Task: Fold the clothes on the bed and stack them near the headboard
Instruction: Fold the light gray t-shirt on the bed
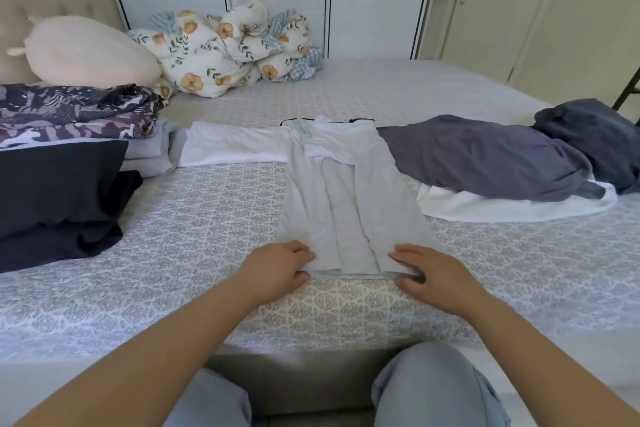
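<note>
Pale grey cotton shirt (349, 204), folded into a long strip, lies mid-bed on the patterned bedsheet (207, 218); its far sleeve ends are hard to make out. Both arms reach forward. The left hand (277, 267) and right hand (429, 274) pinch its near hem corners, thumbs tucked beneath, fingers (301, 250) resting on top.

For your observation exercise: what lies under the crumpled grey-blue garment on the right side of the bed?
A white garment lies under the grey-blue garment, its near edge sticking out onto the patterned bedsheet. The rest of it is covered, so its kind and full extent cannot be seen.
</note>
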